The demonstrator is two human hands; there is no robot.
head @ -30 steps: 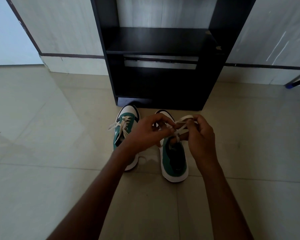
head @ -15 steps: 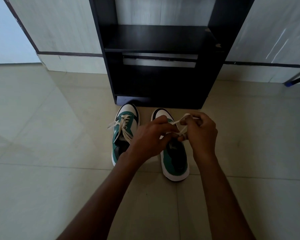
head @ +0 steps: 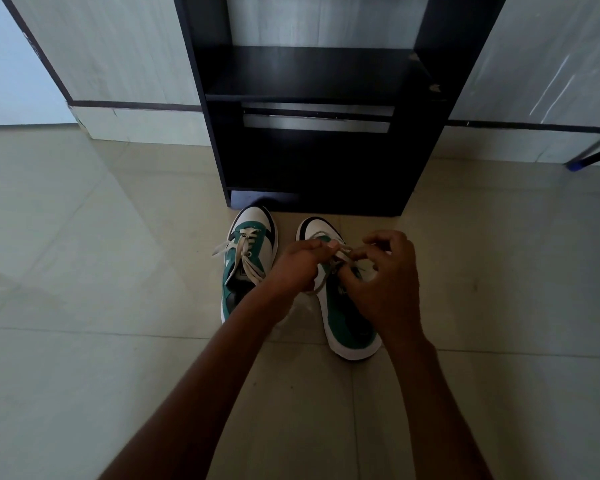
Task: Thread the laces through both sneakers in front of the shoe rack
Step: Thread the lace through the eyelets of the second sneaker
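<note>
Two green-and-white sneakers stand side by side on the floor, toes toward the black shoe rack (head: 312, 161). The left sneaker (head: 248, 258) has a cream lace threaded through it, its loose ends lying out to the left. Over the right sneaker (head: 347, 320) both hands pinch a cream lace (head: 340, 256). My left hand (head: 297, 265) grips one part of that lace from the left, and my right hand (head: 388, 282) grips another part from the right. A loop of the lace hangs down between them. The eyelets under my fingers are hidden.
Pale floor tiles (head: 84, 306) spread to both sides and toward me. The rack stands against a grey panelled wall (head: 118, 57). A dark bar with a blue tip (head: 575, 165) slants in at the far right.
Both hands have dropped closer onto the right sneaker and drawn the lace tighter between them. The loop that stood up by my right hand is gone. The left sneaker has stayed put.
</note>
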